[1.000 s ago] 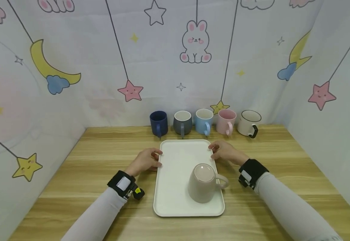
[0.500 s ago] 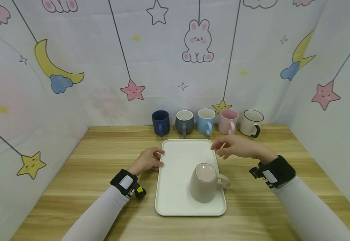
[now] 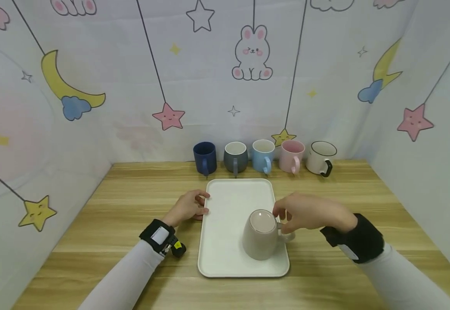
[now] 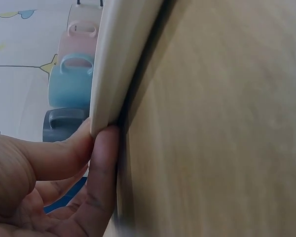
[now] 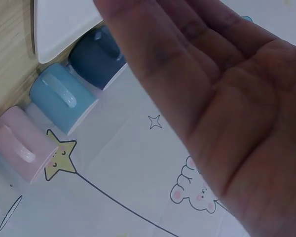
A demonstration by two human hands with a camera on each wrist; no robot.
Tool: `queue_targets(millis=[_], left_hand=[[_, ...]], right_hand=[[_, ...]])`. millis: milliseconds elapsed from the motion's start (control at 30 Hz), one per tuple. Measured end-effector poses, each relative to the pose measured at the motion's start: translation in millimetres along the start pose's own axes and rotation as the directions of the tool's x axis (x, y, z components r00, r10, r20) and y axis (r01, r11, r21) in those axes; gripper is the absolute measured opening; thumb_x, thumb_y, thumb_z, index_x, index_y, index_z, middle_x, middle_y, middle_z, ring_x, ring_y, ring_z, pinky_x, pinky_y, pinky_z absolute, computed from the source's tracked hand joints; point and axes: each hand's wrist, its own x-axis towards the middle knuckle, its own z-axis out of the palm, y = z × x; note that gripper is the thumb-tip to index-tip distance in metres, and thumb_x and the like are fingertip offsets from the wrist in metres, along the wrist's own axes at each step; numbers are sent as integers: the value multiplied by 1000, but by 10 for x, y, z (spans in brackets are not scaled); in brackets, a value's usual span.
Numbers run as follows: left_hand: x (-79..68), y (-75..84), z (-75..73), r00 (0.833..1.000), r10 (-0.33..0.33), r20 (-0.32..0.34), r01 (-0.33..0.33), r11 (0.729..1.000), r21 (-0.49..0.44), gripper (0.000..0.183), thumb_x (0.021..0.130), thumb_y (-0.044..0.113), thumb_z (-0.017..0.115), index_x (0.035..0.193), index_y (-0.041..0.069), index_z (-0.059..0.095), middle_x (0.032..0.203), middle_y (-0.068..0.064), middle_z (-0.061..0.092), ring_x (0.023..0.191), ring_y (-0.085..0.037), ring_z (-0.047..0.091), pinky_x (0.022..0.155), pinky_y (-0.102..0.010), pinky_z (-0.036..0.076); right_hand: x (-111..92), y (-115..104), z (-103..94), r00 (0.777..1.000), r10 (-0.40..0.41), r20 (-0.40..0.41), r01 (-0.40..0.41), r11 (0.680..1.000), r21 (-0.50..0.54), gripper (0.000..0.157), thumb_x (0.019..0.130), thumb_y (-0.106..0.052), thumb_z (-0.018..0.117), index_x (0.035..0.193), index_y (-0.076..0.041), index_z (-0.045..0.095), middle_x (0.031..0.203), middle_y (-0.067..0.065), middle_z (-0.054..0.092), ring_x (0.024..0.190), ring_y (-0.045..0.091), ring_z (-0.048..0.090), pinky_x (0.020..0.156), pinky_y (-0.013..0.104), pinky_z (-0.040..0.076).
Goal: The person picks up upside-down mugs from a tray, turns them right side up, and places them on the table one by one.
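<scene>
A beige mug [image 3: 259, 241] stands upside down on the near right part of a white rectangular tray [image 3: 229, 202]. Its handle points right, over the tray's rim. My left hand [image 3: 186, 207] pinches the tray's left rim between thumb and finger, close up in the left wrist view, where the tray [image 4: 121, 54] shows edge-on. My right hand [image 3: 306, 211] is above the mug's handle, fingers bent loosely down and partly covering it; firm contact is not plain. In the right wrist view the palm [image 5: 237, 98] shows, with the fingertips out of frame.
Behind the tray several upright mugs stand in a row: navy [image 3: 204, 158], grey [image 3: 235, 158], light blue [image 3: 263, 156], pink [image 3: 291, 156] and white with a black handle [image 3: 319, 158]. A printed cloth wall [image 3: 209, 86] rises behind them. The wooden table [image 3: 132, 224] surrounds the tray.
My right hand has let go of the tray's right rim, lifted away, and come nearer to the mug's handle. The left hand, tray and mugs keep their places.
</scene>
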Motion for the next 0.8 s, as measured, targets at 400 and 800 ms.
queue_targets(millis=[400,800], left_hand=[[-7,-4,-14,1000,8,-5,-8,1000,11,46,92,-7,74,135,-2,61,111,-19,60,79,-19,66,69,-31,65],[-11,-22,-4,1000,25,-5,-25,1000,1,45,92,-8,73,135,-3,61,110,-19,60,77,-19,65,68,-31,65]], right_hand=[[73,-94,149,995,82,-52,-85,995,-60,12,88,-15,84,94,-11,74,78,-7,61,72,10,53,63,23,49],[96,-76,241,987,140,-80,-138,990,34,10,85,-3,84,91,-9,78,76,-5,65,70,13,56,65,25,56]])
